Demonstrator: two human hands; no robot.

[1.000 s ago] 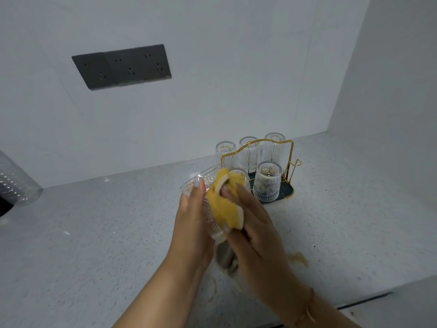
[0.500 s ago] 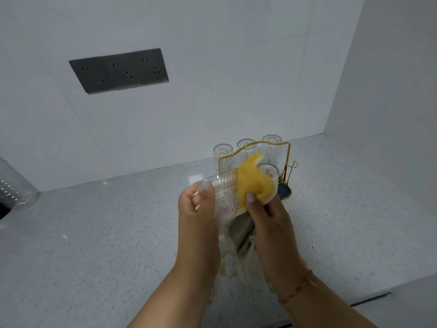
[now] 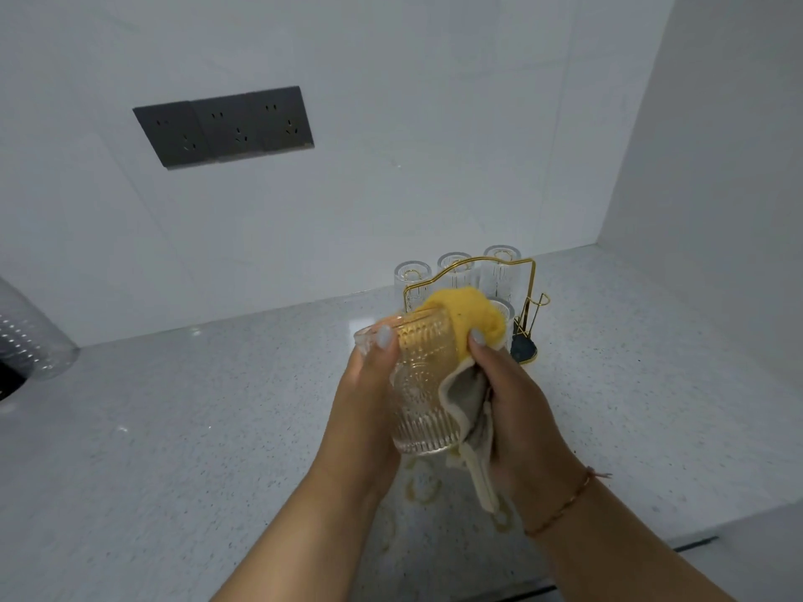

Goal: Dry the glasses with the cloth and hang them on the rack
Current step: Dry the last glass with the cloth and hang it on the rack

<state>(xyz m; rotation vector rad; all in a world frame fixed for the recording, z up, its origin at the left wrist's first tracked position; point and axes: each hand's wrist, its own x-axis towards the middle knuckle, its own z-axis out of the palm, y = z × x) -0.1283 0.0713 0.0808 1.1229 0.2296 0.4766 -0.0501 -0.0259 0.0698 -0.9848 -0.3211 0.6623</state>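
Observation:
My left hand (image 3: 363, 393) grips a clear embossed glass (image 3: 421, 384) from its left side, held above the counter with its mouth pointing away from me. My right hand (image 3: 512, 397) holds a yellow cloth (image 3: 469, 315) with a grey-beige underside. The cloth is draped over the far end and right side of the glass, and its tail hangs down below my right palm. Behind the glass stands a gold wire rack (image 3: 528, 306) on a dark base. Several ribbed glasses (image 3: 502, 271) sit upside down on it.
A speckled grey counter (image 3: 195, 427) runs to white walls at the back and right. A dark socket panel (image 3: 223, 126) is on the back wall. At the far left edge lies a clear dimpled plastic object (image 3: 26, 341). The counter's front edge is at lower right.
The glass has been turned so its side faces me and its base is nearer. The cloth has shifted from the glass's near side to its far end. Both hands rose slightly.

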